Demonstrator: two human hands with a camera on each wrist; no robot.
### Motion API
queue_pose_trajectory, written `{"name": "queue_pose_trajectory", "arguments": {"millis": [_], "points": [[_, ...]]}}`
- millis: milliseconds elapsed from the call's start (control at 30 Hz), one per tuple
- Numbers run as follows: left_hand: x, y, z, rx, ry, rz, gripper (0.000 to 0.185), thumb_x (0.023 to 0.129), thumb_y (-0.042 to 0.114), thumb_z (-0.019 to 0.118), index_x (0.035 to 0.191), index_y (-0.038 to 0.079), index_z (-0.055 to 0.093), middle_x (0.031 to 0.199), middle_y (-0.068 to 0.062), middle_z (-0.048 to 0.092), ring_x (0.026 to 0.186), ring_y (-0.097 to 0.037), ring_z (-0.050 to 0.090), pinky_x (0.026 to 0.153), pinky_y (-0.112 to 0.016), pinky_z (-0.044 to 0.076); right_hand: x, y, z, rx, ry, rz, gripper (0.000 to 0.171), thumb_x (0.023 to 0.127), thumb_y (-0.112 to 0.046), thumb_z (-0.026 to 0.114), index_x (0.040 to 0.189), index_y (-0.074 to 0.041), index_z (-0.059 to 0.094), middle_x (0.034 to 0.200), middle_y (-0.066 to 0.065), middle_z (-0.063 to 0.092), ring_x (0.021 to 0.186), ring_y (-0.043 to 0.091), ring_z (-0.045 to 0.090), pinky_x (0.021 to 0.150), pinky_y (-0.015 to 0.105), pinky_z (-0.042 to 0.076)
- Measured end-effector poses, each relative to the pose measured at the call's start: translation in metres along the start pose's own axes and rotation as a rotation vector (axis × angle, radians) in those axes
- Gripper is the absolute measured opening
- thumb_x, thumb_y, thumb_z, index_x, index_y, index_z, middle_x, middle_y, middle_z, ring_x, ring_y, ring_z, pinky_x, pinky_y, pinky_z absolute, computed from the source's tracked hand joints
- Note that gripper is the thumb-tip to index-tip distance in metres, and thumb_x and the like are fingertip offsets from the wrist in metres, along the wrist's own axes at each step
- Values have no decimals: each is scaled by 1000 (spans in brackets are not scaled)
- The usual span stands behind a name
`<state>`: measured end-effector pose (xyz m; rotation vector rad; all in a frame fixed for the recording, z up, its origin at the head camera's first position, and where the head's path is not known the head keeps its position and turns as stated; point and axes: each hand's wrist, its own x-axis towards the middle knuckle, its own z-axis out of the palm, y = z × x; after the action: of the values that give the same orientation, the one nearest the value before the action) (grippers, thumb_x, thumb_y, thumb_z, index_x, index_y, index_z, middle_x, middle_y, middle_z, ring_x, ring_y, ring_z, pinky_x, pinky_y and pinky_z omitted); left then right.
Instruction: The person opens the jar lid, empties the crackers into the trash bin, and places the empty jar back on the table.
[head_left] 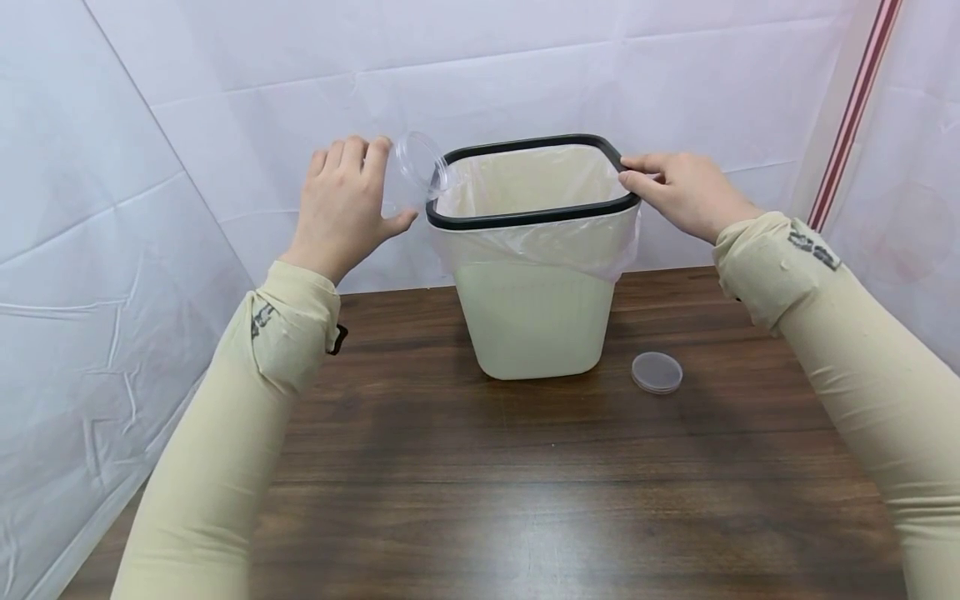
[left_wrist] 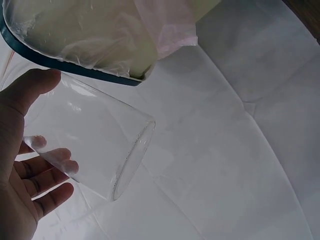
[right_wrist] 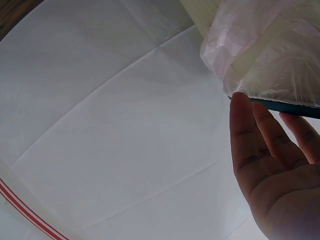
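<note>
Tipping a clear plastic cup [head_left: 414, 171] over the black rim [head_left: 525, 218] of a cream waste bin [head_left: 532, 321], the left hand [head_left: 341, 208] had its fingers and thumb wrapped round the cup's body, the open mouth pointing toward the bin's corner at about ten o'clock. The cup looked empty in the left wrist view, though a thin film could not be ruled out. The right hand [head_left: 686, 190] lay at the rim's three o'clock side, fingers straight and pressing on the rim and the thin bag liner [head_left: 540, 250], steadying rather than gripping. Doing this well probably meant bringing the mouth fully over the opening, not just beside the rim, and keeping the steadying hand firm. A round clear lid [head_left: 657, 372] lay on the wooden table [head_left: 480, 500], at the bin's four o'clock.
</note>
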<state>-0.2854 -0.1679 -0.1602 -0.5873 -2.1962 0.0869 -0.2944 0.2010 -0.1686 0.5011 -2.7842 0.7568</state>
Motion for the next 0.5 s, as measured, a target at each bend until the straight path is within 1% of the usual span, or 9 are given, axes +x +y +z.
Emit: {"name": "queue_pose_trajectory", "arguments": {"millis": [100,267,367,500], "points": [[0,0,1,-2,4,-10,70,75,34,77,126,-4,49,109,-24,58,104,-42,55,88,-50,43,1,0,0,2,2,-3,58,100,-43,34,145,-8,41,148,20,42,129,44,47,103,58,38],[-2,0,2,-18,-14,-49,72,75,37,78,126,-4,49,115,-25,57,109,-42,54,91,-50,42,1,0,1,-1,0,-12,57,100,-42,34,145,-7,42,149,20,41,129,43,46,104,58,37],[-4,-1,4,-37,-16,-70,73,74,36,79,126,-4,48,114,-25,57,109,-42,53,90,-49,42,2,0,2,-1,-1,-16,57,100,-42,35,145,-6,42,149,20,41,130,43,46,104,57,38],[-6,-2,7,-59,1,-81,72,74,35,79,125,-4,47,111,-25,56,106,-43,53,91,-49,42,2,0,2,5,-2,-15,58,100,-42,35,145,-6,42,148,20,41,129,43,47,104,57,38]]}}
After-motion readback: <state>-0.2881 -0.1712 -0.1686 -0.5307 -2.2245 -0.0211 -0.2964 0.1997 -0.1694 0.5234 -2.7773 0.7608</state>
